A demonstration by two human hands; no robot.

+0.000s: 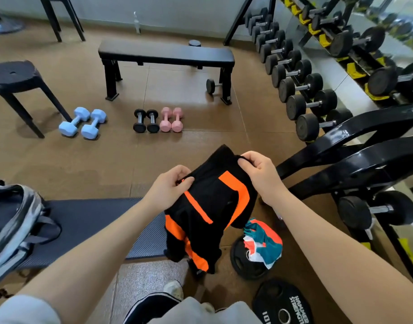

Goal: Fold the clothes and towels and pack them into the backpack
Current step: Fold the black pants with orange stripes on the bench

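A black garment with orange stripes (212,199) hangs in the air in front of me. My left hand (170,188) pinches its top edge on the left, and my right hand (259,174) pinches the top edge on the right. Its lower part dangles down towards the floor. A teal, orange and white cloth (266,244) lies crumpled on a black weight plate (242,267) below the garment. The grey and black backpack (11,228) stands open at the far left, beside a dark exercise mat (95,220).
A black bench (165,54) stands ahead, with blue (82,122), black (146,120) and pink dumbbells (171,119) on the brown floor. A dumbbell rack (301,73) and black machine frame (352,155) fill the right. A stool (16,78) stands at left; another weight plate (282,305) lies by my feet.
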